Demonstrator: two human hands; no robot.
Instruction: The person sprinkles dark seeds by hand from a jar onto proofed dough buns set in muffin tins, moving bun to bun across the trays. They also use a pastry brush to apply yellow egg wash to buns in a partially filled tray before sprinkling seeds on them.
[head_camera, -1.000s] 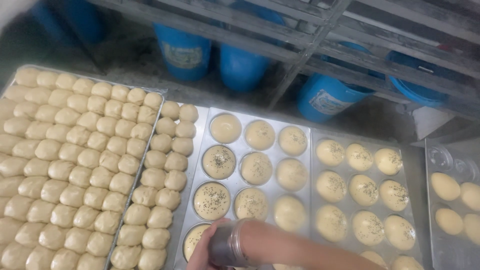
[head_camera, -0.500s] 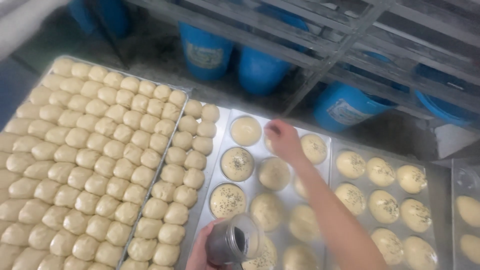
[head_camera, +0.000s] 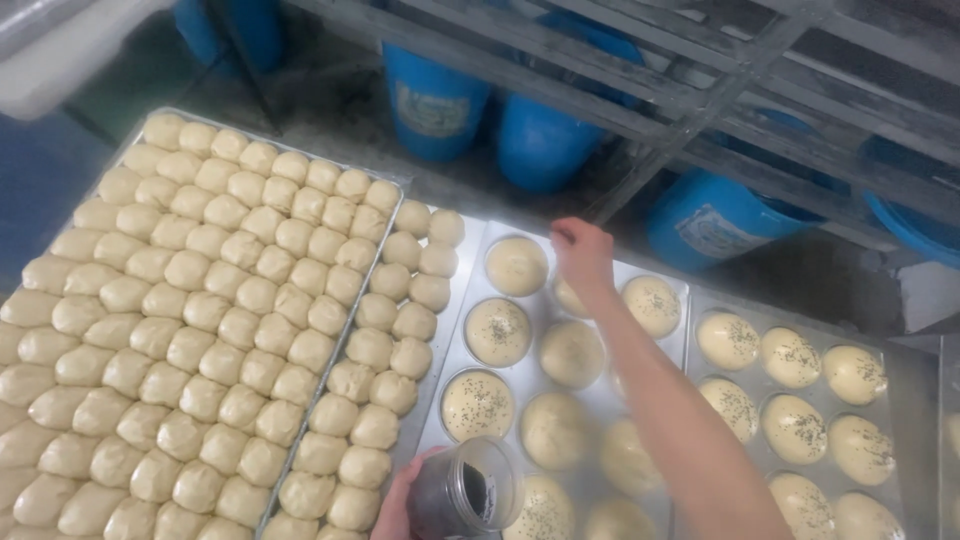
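Head camera looks down on the right hand (head_camera: 582, 252), stretched out with its fingers pinched together over the far row of the bun tray (head_camera: 460, 330), hovering between the top middle bun (head_camera: 570, 297) and the plain one (head_camera: 516, 265) at that row's left end. Whether anything is caught in the pinch I cannot tell. Close to the body, the left hand (head_camera: 398, 505) is wrapped around a small clear jar (head_camera: 465, 490) with dark seeds at the bottom, tipped so its mouth faces the right arm.

To my eye this is the sprinkling step, partway through the tray: the two lower buns (head_camera: 498, 331) in the left column carry dark specks, and so does the one at the far right (head_camera: 652, 305) of the top row, while those under the forearm look mostly bare. The next move seems to call for a loose rub of the fingertips above each unseeded top, then a trip back to the jar for more.

Each bun is pale, round, smooth and soft-looking, sitting in its own shallow cup. Right of the arm, another tray (head_camera: 905, 420) holds buns already speckled. Left of the jar lie two trays (head_camera: 385, 190) packed tight with small plain dough balls (head_camera: 190, 310). Beyond the reaching hand, blue buckets (head_camera: 435, 100) stand under a metal rack (head_camera: 700, 110).
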